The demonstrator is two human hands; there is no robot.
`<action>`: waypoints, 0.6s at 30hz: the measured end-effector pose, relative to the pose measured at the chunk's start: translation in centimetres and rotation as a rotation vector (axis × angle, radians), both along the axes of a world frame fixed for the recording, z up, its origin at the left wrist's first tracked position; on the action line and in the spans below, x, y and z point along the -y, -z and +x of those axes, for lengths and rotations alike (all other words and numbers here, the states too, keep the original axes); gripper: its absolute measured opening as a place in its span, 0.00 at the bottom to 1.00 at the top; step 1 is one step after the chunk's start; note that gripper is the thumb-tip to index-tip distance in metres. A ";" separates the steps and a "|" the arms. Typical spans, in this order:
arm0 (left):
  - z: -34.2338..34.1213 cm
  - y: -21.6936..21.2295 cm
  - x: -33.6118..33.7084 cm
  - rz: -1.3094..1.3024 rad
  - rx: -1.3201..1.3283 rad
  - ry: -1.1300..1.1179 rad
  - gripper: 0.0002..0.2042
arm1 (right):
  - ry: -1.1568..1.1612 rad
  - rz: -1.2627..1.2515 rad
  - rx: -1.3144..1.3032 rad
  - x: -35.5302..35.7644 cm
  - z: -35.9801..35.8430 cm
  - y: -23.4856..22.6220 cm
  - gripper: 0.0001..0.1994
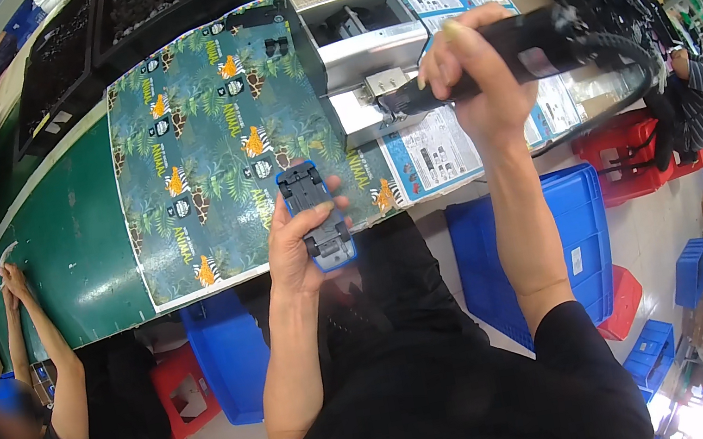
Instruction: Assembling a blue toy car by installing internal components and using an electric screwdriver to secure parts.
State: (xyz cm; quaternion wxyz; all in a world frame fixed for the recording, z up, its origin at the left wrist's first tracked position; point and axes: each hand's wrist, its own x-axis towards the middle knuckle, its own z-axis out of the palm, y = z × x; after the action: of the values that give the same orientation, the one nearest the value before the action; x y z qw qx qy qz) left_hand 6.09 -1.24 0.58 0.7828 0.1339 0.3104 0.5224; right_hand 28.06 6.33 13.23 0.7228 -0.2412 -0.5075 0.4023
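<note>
My left hand (290, 254) holds a blue toy car (305, 192) with its black underside turned up, the thumb lying across it. Wheels show on the chassis. My right hand (485, 83) is wrapped around a black power screwdriver (533, 46) with a cable at its back end. The screwdriver lies roughly level, its tip pointing left at the small outlet block of a silver metal screw feeder (369, 52). Whether the tip touches the block, or carries a screw, I cannot make out.
Patterned animal-print sheets (209, 160) cover the green bench (87, 266). Small black wheels (276, 47) lie near the feeder. Black bins (158, 0) of dark parts stand behind. Blue crates (577, 245) and red stools (185, 395) are below. A co-worker's hands (13, 282) rest at left.
</note>
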 end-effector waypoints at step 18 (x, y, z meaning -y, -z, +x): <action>0.7 0.2 -0.7 0.118 0.009 -0.047 0.39 | -0.510 -0.008 -0.096 4.2 0.1 -0.3 0.09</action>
State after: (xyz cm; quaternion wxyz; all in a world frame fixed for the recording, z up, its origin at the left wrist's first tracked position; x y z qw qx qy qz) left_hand 6.79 -0.56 0.33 0.7624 0.1701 0.2786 0.5587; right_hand 28.13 2.12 13.50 0.6203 -0.0891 -0.5155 0.5844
